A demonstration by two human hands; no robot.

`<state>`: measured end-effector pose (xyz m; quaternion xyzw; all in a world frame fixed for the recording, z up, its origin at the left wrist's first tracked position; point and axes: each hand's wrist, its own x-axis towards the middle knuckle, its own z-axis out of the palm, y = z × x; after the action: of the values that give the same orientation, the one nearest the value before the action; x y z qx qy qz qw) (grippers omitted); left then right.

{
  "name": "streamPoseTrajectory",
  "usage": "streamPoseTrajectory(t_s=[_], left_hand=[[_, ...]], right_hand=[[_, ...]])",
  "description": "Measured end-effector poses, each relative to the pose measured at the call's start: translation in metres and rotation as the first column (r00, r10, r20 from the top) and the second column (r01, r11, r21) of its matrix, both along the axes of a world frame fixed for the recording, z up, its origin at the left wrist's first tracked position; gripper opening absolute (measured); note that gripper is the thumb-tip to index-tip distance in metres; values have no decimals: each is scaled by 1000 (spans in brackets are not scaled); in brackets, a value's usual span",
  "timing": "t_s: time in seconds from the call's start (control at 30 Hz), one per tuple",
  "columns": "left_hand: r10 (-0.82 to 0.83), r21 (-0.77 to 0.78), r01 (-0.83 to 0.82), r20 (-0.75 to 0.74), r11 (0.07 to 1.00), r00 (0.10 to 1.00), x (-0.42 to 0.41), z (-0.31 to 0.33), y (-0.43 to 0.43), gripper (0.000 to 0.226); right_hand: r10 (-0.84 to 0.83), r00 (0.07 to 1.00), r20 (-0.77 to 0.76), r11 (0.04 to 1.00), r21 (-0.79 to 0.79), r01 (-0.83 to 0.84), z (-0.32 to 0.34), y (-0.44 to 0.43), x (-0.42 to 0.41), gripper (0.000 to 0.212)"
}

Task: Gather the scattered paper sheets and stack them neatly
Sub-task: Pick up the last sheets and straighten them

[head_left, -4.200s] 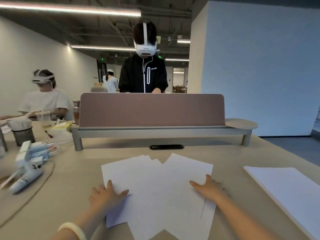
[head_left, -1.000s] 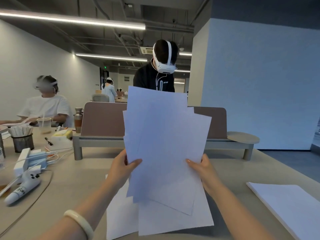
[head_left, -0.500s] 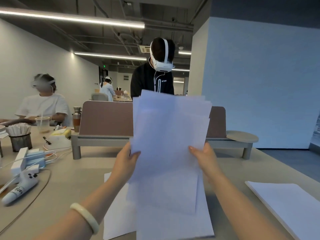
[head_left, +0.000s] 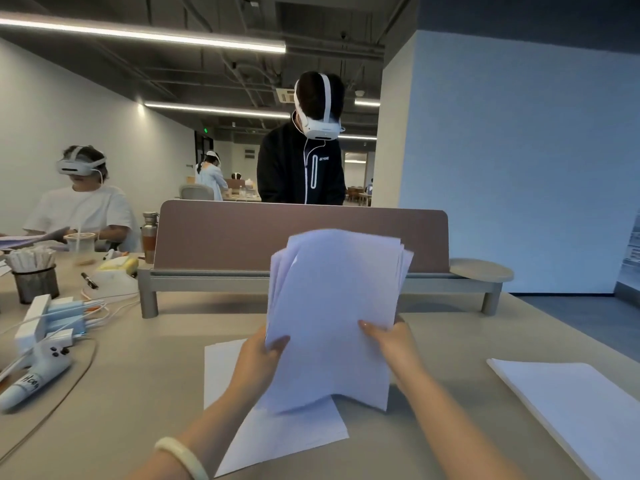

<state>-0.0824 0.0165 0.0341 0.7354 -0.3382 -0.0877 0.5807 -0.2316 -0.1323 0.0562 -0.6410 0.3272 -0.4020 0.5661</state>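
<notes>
Holding a bundle of paper sheets (head_left: 334, 306) upright between both hands, over the counter (head_left: 131, 386).
The left hand (head_left: 258, 358) is pinching the bundle's left edge, thumb on the near face, and the right hand (head_left: 393, 344) is gripping the right edge the same way. The top edges are fanning slightly and are not flush. Beneath the hands, loose sheets (head_left: 291, 434) are lying flat on the counter, reaching out past the left wrist. Well to the right of the right hand, a separate paper stack (head_left: 571, 410) is lying flat.
</notes>
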Motion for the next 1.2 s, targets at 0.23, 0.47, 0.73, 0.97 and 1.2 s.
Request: streamPoseTrajectory(t_s=[0.23, 0.47, 0.73, 0.97, 1.2], left_hand=[[-158, -156, 156, 2, 975, 987, 12, 31, 0, 50], [-96, -118, 81, -135, 990, 986, -6, -22, 0, 40], [-109, -114, 95, -127, 989, 986, -6, -18, -1, 33], [-25, -43, 22, -56, 999, 998, -10, -34, -9, 35], [3, 243, 8, -46, 970, 999, -7, -74, -11, 9]], right_hand=[[-33, 999, 22, 998, -45, 34, 20, -10, -6, 42], [4, 1000, 25, 1000, -11, -4, -26, 1, 2, 26], [-27, 999, 43, 999, -38, 29, -29, -2, 7, 26], [-21, 999, -28, 995, -97, 19, -41, -2, 14, 26], [-10, 966, -259, 1000, 11, 13, -91, -1, 16, 23]])
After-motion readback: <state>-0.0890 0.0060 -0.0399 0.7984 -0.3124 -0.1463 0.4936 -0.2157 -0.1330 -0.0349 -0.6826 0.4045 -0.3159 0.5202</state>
